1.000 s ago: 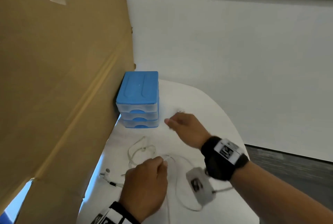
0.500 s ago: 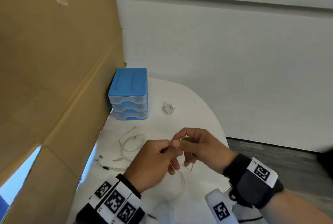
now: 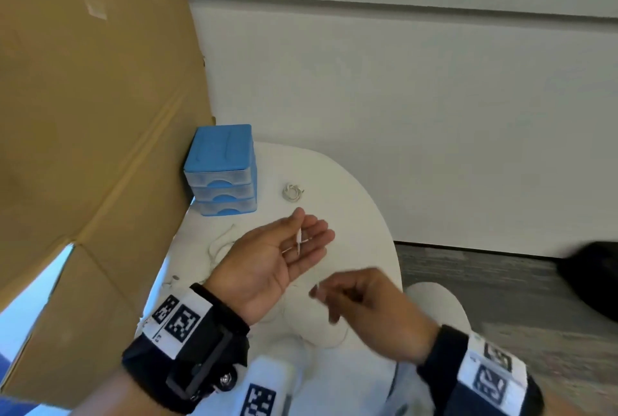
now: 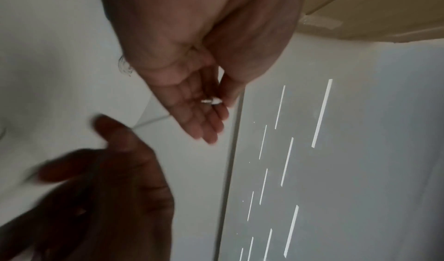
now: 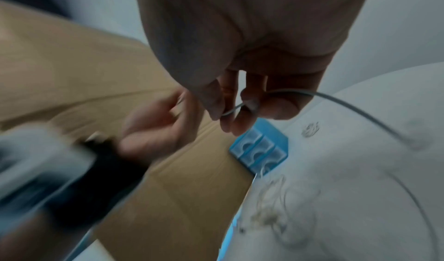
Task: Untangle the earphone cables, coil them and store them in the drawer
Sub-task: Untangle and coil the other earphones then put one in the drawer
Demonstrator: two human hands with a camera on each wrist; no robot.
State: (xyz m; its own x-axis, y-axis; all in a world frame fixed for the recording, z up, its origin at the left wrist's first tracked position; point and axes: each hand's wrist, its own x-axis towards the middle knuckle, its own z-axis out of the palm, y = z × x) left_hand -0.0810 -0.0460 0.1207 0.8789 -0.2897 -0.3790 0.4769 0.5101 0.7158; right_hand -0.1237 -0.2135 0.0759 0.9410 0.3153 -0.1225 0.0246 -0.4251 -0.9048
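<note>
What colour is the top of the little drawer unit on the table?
Blue, over clear drawers with blue handles; the drawer unit shows best in the head view.

We hold our left hand (image 3: 267,258) palm up, fingers straight; our right hand (image 3: 364,305) curls, thumb and fingers pinching a cable (image 5: 336,101).

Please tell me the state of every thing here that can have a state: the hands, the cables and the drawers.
left hand: palm up, fingers straight, white plug end lying on the fingers
right hand: pinches the earphone cable
drawer unit: all three drawers closed
coiled earphone: wound, lying on the table
loose earphone: uncoiled on the table
</note>
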